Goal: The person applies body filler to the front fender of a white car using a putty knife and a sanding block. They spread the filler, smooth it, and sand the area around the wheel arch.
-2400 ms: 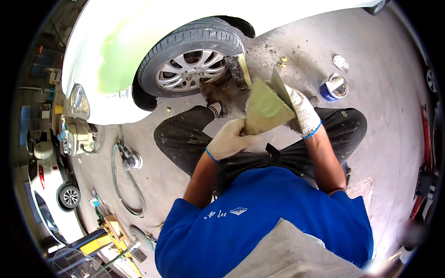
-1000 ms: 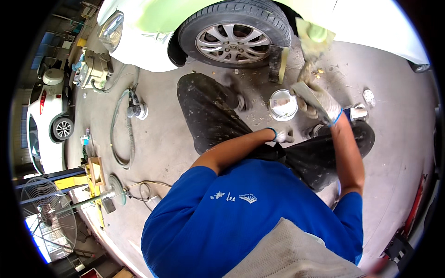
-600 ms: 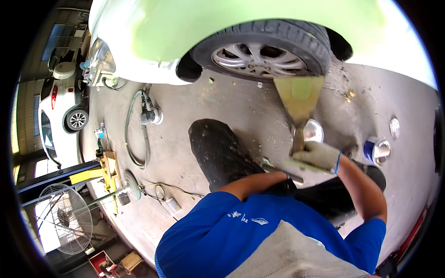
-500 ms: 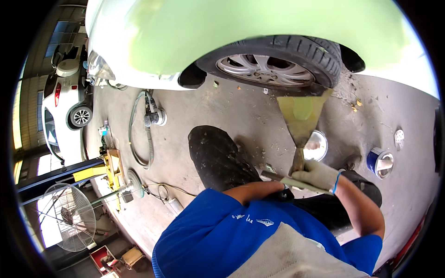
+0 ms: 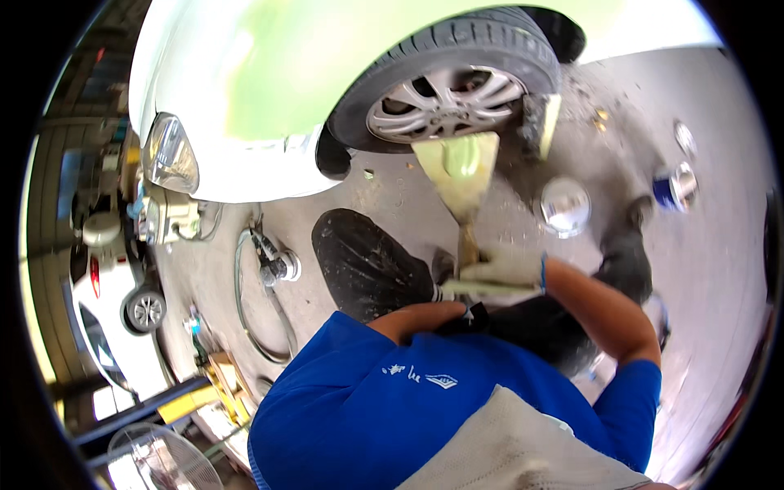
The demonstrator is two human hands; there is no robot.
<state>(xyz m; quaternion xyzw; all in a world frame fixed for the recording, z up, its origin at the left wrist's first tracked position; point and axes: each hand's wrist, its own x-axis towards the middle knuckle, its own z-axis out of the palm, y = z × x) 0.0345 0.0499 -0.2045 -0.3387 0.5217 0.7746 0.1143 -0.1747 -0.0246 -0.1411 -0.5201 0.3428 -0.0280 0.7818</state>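
The gloved right hand [image 5: 502, 273] grips a wide putty spreader [image 5: 459, 167] by its handle. Its long axis points up toward the wheel [image 5: 445, 98]. The left hand is hidden beneath; its grip cannot be told.

Gloved right hand [image 5: 505, 273] closed; left hand hidden; both forearms bent inward.

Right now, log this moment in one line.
right hand: grips putty spreader | left hand: hidden | spreader near car wheel
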